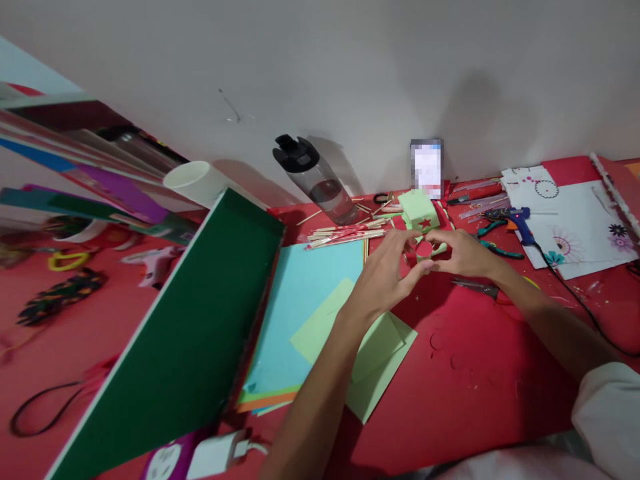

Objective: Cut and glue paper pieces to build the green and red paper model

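Observation:
Both my hands meet over the red tabletop in front of the wall. Between my left hand [383,270] and my right hand [463,253] is a small red paper piece [425,250] with a round face and a pale green part at its side. The fingers of each hand are closed around its edges, and they partly cover it. Just behind my fingertips stands a light green paper box [419,209] with a red star on its front. Beneath my left forearm lie folded light green sheets [383,360] and a stack of coloured paper [305,273].
A tilted water bottle [320,183] and thin sticks [345,235] are behind my left hand. A phone [427,167] leans on the wall. Scissors [477,288], pliers [500,248] and a corded blue glue gun [523,223] lie rightward. A green board [190,333] rises at left.

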A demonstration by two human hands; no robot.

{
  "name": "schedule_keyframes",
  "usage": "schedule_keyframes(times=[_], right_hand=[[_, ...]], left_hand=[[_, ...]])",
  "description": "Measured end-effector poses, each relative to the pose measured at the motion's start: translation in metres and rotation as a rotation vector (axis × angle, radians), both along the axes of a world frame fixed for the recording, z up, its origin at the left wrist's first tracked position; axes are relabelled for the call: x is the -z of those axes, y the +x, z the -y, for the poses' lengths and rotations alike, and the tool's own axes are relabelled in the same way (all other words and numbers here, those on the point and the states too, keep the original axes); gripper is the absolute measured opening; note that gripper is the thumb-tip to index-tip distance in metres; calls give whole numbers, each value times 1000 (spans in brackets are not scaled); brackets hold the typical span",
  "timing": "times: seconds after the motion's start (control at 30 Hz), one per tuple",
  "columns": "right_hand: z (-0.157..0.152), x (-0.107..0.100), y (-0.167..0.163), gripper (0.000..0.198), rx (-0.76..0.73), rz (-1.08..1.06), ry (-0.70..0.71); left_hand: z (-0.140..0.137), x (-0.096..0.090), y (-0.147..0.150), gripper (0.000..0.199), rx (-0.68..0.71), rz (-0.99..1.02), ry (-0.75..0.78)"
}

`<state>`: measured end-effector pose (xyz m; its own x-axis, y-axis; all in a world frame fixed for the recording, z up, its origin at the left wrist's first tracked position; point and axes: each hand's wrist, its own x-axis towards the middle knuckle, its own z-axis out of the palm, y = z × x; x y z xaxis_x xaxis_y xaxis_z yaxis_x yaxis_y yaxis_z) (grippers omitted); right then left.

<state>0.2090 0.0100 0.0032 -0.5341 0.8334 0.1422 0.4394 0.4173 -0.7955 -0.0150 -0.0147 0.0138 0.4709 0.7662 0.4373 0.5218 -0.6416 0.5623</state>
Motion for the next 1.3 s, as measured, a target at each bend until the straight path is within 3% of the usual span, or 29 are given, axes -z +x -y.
schedule_keyframes(times=[0.27, 0.7, 1.3], right_hand=[[2, -2, 0, 34, 19, -108, 92], [1, 3, 0, 25, -41, -132, 254], [2, 10, 2, 39, -175, -208, 44]], left_hand=[[-2, 2, -1, 34, -11, 165, -29], [-3, 2, -1, 32, -43, 198, -3], [-5, -1, -3, 35, -44, 280, -24]])
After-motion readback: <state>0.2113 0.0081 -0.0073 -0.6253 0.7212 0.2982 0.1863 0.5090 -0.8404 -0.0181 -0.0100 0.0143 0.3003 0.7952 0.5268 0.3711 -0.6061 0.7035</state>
